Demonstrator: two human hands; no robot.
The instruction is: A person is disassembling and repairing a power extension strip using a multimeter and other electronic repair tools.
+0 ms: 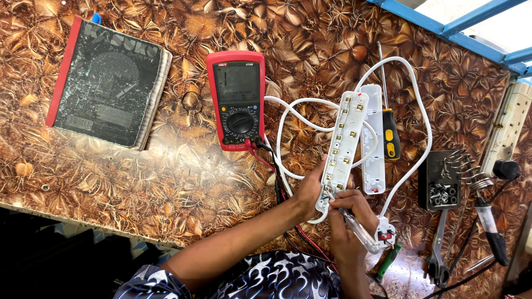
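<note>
both hands are seen working at the near end of an opened power strip on the desk.
in the head view, the strip (342, 148) is steadied at its lower end by the left hand (308, 194), fingers closed around its edge, while a clear-handled tester screwdriver (354, 226) is gripped in the closed fingers of the right hand (348, 221), its tip touching the strip's inside. a red multimeter (237, 99) lies to the left, a yellow-handled screwdriver (389, 124) just beside the strip's cover (373, 160).

- left hand (308, 191): forearm bare, reaching up from lower left, fingers curled in a grip, thumb side up
- right hand (348, 213): comes up from below, fingers (339, 204) pinched shut, close beside left hand
- patterned sleeve (149, 282) at left upper arm
</note>
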